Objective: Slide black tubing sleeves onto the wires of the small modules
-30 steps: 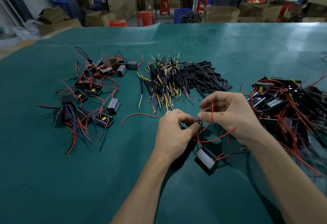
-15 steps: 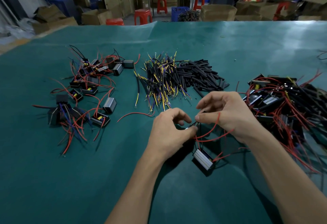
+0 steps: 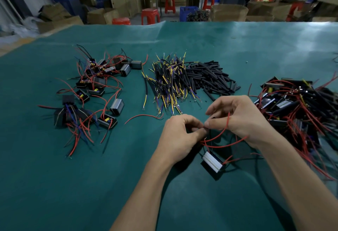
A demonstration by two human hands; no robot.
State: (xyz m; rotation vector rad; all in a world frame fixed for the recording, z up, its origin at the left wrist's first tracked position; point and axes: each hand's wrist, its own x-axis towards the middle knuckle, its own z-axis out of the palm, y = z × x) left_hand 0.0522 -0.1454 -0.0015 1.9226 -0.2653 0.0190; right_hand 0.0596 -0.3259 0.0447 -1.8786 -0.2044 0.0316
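Observation:
A small black module [image 3: 213,163] with a silver strip hangs just above the green table [image 3: 54,185], below my hands, its red wires [image 3: 222,132] looping up to them. My left hand [image 3: 180,135] pinches something small and dark at its fingertips, where a wire end meets it. My right hand [image 3: 241,119] pinches the same spot from the right, with a red wire running across its fingers. Which hand has the sleeve I cannot tell. A heap of loose black tubing sleeves [image 3: 210,78] lies beyond my hands.
Several modules with red wires [image 3: 91,92] lie at the left. A bundle of yellow and purple leads [image 3: 168,84] sits beside the sleeves. A big tangle of modules [image 3: 300,110] fills the right. One loose red wire [image 3: 142,116] lies left of my hands. Boxes and red stools stand behind the table.
My two hands have drawn closer, fingertips now meeting. The red wire loop has shifted slightly; the module hangs in the same place.

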